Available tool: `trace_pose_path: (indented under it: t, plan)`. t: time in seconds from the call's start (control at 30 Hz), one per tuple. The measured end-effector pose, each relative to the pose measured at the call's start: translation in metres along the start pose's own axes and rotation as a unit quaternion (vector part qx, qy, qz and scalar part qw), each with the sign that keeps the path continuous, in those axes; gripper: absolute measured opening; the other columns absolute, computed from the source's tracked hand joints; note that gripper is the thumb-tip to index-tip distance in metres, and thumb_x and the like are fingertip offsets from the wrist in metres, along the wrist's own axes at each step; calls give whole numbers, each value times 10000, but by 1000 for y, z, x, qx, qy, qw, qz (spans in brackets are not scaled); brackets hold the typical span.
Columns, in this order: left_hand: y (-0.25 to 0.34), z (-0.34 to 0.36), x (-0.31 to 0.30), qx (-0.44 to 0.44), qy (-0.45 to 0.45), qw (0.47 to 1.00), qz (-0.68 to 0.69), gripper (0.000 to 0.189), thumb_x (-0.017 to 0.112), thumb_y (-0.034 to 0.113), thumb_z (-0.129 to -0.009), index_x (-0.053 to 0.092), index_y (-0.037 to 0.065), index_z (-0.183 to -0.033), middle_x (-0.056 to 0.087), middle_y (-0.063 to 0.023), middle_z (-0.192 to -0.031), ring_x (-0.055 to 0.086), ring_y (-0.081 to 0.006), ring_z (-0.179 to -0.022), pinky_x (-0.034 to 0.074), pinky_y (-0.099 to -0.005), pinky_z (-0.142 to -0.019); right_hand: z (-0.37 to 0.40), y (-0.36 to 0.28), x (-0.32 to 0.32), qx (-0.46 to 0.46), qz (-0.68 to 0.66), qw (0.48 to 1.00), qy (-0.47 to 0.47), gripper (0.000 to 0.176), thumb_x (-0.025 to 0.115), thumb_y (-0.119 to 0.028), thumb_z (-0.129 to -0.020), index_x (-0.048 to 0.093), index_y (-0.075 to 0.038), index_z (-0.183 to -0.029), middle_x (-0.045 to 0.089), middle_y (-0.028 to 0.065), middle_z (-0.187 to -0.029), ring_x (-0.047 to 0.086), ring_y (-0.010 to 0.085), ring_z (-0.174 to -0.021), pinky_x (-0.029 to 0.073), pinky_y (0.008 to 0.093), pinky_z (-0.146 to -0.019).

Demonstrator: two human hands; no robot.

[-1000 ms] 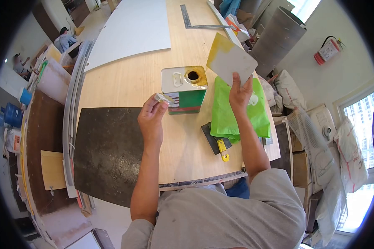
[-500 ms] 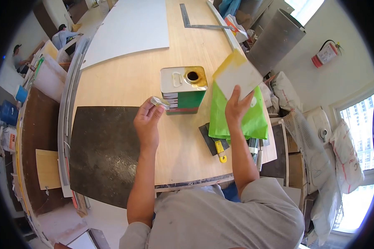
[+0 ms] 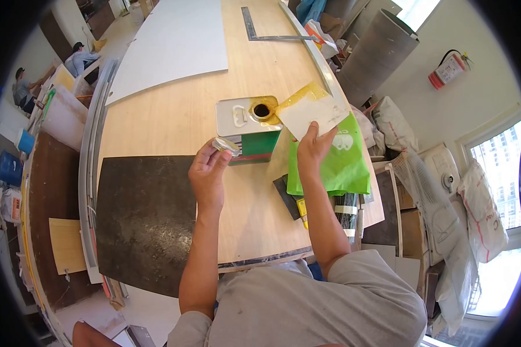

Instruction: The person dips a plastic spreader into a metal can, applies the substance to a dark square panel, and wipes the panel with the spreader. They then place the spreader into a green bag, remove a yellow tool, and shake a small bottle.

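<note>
My left hand [image 3: 207, 170] pinches a round metal lid [image 3: 228, 146] just in front of the can. The rectangular metal can [image 3: 261, 144], green on its side, stands upright on the wooden table, with amber glue smeared around its open round mouth. My right hand [image 3: 314, 144] grips a flat white square sheet [image 3: 307, 117] by its near edge. Wet amber glue coats the sheet's far edge, and its left corner overlaps the rim of the can's mouth. A green bag [image 3: 353, 159] lies beneath my right hand.
A dark sheet [image 3: 145, 220] covers the table's near left. Beside my right forearm lie a black flat piece [image 3: 286, 196] and a yellow-handled tool [image 3: 303, 214]. Farther back are a white panel [image 3: 173, 49] and a metal square [image 3: 250, 26]. Two people work at the far left.
My right hand has brought the sheet left and down, so its glued corner now meets the can's mouth. The left hand still holds the lid. The view has shifted slightly.
</note>
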State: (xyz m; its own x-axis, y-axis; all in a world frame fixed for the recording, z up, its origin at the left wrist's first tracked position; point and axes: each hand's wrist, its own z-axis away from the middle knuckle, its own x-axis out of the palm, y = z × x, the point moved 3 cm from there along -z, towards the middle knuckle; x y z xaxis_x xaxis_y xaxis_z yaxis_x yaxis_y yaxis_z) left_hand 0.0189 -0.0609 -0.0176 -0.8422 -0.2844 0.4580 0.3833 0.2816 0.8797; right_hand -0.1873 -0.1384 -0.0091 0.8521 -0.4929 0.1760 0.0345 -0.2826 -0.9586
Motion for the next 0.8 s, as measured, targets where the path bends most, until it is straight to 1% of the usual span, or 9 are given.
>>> trace_pose_path:
  t: [0.03,0.13,0.23,0.33,0.43,0.53,0.63,0.73,0.8]
  plan:
    - [0,-1,1,-1,3,1000,-4,402,673,39,-817,516,-68,-1171,590,-120,-1111,565,-184,-1035,451,-296,-905,-4,7,3,6,-26,1000,9,529,436,-60,-918,162,11,-1365,496,203,-1144,619,239,-809,537,273,-453]
    - [0,0,1,-3,6,1000,-6,407,672,41,-818,513,-68,-1175,590,-122,-1111,564,-185,-1036,454,-297,-902,-13,27,10,14,-98,995,-3,540,408,-26,-922,126,-8,-1382,472,203,-1168,616,243,-805,533,286,-463]
    - [0,-1,1,-2,3,1000,9,408,671,40,-819,511,-70,-1177,590,-126,-1111,564,-187,-1038,459,-302,-899,-13,28,15,-7,-132,991,-14,530,397,-5,-922,133,-16,-1382,464,203,-1170,611,238,-806,529,290,-461]
    - [1,1,5,-5,2,1000,14,409,669,36,-819,508,-74,-1178,588,-131,-1114,566,-192,-1040,463,-306,-897,-13,27,13,13,-111,993,-21,505,389,-4,-935,148,-46,-1377,491,168,-1169,610,209,-835,519,285,-493]
    - [1,-1,6,-5,2,1000,16,411,667,32,-818,505,-79,-1180,585,-137,-1120,567,-196,-1042,468,-311,-895,-13,29,12,5,-115,993,-18,505,396,-13,-937,150,-45,-1377,494,161,-1165,608,200,-837,518,279,-488]
    - [2,-2,3,8,4,1000,8,414,667,29,-818,502,-82,-1182,582,-141,-1124,568,-199,-1042,470,-314,-893,-7,19,11,-33,-84,995,-35,495,446,-67,-932,198,-24,-1359,485,164,-1150,597,220,-827,515,279,-477]
    - [3,-2,1,8,4,1000,17,416,666,29,-819,500,-84,-1183,581,-143,-1121,568,-199,-1041,469,-312,-895,-1,-4,10,-94,9,994,-63,416,484,-113,-927,336,-15,-1303,561,138,-1041,602,193,-762,509,276,-495]
    - [2,-1,-4,9,9,1000,16,413,666,28,-819,500,-84,-1181,583,-142,-1113,568,-195,-1035,467,-305,-895,-24,-17,10,-181,146,957,-173,338,527,-148,-915,458,-5,-1213,612,111,-904,601,173,-673,505,273,-514]
    - [3,-2,-2,12,5,1000,11,410,666,25,-819,501,-83,-1178,583,-140,-1109,569,-192,-1032,466,-301,-895,-48,-26,20,-166,150,951,-213,328,551,-149,-904,485,7,-1185,621,103,-850,601,162,-637,505,271,-518]
